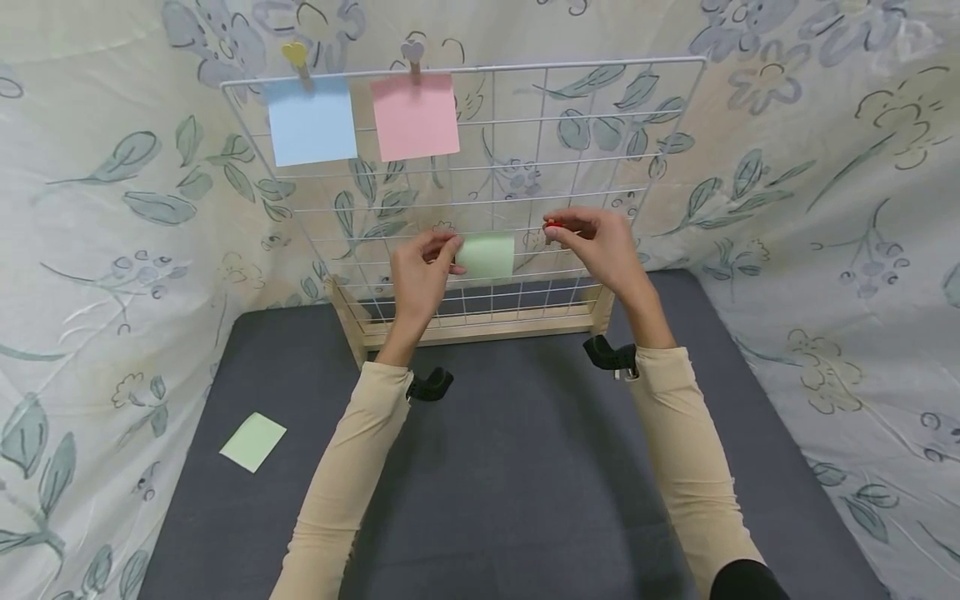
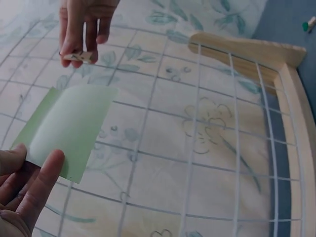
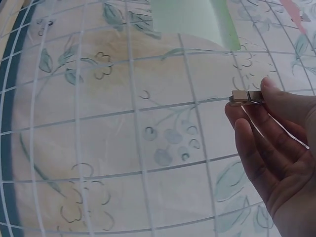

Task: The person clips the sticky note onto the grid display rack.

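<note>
My left hand (image 1: 422, 271) pinches a light green paper note (image 1: 487, 255) by its left edge, in front of the lower part of a white wire grid (image 1: 480, 200). In the left wrist view the note (image 2: 74, 128) bends slightly. To its right, my right hand (image 1: 600, 246) holds a small wooden clothespin (image 3: 242, 97) between thumb and fingertips; its red top (image 1: 553, 223) shows in the head view. A blue note (image 1: 313, 121) and a pink note (image 1: 415, 117) hang from the grid's top wire, each under a heart-topped clothespin.
The grid stands in a wooden base (image 1: 480, 327) on a dark grey table (image 1: 495, 467). Another green note (image 1: 253, 442) lies at the table's left. A green-topped clothespin (image 2: 309, 24) shows at a corner of the left wrist view. Floral cloth (image 1: 825, 208) hangs behind and alongside.
</note>
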`<state>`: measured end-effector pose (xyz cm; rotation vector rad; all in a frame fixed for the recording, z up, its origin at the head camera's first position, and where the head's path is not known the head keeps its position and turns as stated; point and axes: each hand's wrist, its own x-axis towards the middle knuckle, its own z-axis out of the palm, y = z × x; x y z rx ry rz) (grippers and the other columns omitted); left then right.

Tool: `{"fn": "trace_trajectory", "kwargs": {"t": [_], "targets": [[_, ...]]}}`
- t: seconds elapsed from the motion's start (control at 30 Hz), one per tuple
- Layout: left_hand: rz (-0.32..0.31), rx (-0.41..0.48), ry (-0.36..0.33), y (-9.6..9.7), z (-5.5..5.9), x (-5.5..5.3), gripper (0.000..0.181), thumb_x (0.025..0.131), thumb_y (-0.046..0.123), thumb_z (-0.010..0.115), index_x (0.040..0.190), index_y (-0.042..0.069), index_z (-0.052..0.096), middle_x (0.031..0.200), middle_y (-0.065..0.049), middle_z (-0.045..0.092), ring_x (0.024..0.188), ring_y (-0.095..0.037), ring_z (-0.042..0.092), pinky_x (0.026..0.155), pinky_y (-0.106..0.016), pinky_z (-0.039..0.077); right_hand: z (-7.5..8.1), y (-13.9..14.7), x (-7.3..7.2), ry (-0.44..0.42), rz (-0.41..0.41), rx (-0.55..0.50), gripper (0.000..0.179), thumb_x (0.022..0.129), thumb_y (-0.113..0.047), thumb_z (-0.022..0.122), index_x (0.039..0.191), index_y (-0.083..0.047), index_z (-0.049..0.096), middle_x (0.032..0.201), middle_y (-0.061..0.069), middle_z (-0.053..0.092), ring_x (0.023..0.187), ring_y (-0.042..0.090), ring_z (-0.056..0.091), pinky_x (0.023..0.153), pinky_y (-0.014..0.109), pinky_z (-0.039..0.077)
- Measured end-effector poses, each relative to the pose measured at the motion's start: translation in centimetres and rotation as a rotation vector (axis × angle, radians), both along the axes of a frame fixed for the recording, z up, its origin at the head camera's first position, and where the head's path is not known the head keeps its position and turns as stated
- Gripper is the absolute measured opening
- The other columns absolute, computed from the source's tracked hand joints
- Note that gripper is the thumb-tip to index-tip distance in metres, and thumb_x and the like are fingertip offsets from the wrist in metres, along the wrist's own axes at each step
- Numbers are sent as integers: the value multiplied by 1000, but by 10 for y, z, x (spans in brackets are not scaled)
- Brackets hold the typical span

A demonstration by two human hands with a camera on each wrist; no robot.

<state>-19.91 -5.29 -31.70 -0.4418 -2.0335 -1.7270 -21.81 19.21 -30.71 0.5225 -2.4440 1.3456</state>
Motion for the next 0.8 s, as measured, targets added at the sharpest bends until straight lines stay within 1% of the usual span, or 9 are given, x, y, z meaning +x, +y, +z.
{"fn": "trace_trajectory", "kwargs": {"t": [0.1, 0.17, 0.2, 0.33, 0.4, 0.43, 0.53, 0.67, 0.8], "targets": [[3, -7, 13, 4, 18, 6, 17, 92, -5, 63, 102, -20, 65, 97, -32, 67, 79, -43, 69, 63, -42, 62, 8, 0, -2, 24, -9, -4, 24, 94, -13, 68, 114, 0, 71, 101, 18, 72, 74, -3, 62, 68, 15, 53], [0, -1, 31, 5, 16, -1, 17, 93, -2, 64, 102, -16, 67, 96, -30, 69, 79, -39, 69, 62, -35, 62, 14, -1, -3, 30, -11, -6, 24, 94, -13, 68, 114, 0, 71, 101, 18, 73, 73, -1, 62, 66, 16, 52], [0, -1, 35, 6, 19, -2, 17, 93, -2, 64, 101, -16, 68, 96, -29, 69, 79, -39, 69, 62, -35, 62, 17, -1, -4, 38, -11, -7, 24, 93, -13, 68, 113, 0, 72, 101, 18, 73, 73, -1, 62, 65, 16, 52], [-18, 14, 83, 8, 13, -18, 16, 93, 3, 67, 100, -11, 70, 93, -24, 70, 77, -32, 71, 59, -29, 61, 28, -2, -3, 53, -19, -3, 23, 93, -13, 69, 113, -2, 72, 102, 17, 73, 74, -1, 62, 67, 14, 51], [-23, 16, 91, 9, 17, -19, 16, 92, 2, 67, 99, -12, 70, 93, -25, 70, 77, -32, 71, 59, -30, 62, 33, -2, -2, 58, -24, -8, 23, 93, -13, 69, 113, -2, 72, 101, 17, 73, 74, -1, 62, 69, 13, 52], [-30, 22, 97, 10, 15, -23, 16, 92, 2, 67, 99, -11, 70, 93, -24, 70, 77, -31, 71, 58, -27, 61, 36, -2, -2, 62, -27, -4, 23, 93, -13, 69, 113, -2, 72, 101, 17, 73, 74, -1, 62, 70, 14, 52], [-51, 49, 83, 12, 22, -23, 16, 92, 2, 67, 99, -12, 70, 95, -24, 70, 78, -31, 71, 59, -27, 61, 42, -1, -3, 77, -37, -2, 23, 93, -13, 69, 113, -1, 72, 100, 16, 73, 76, 2, 63, 71, 14, 52], [-72, 76, 58, 15, 30, -21, 16, 93, 3, 67, 99, -12, 70, 97, -24, 70, 79, -31, 71, 61, -28, 62, 50, 0, -4, 126, -49, 6, 22, 93, -13, 69, 110, 0, 73, 99, 16, 73, 78, 4, 63, 73, 15, 51], [-66, 55, 73, 18, 36, -20, 16, 93, 3, 66, 99, -11, 70, 96, -24, 70, 77, -30, 71, 60, -27, 61, 60, 1, -5, 148, -86, -10, 22, 92, -13, 71, 109, -1, 74, 100, 15, 73, 78, 0, 63, 75, 14, 52]]}}
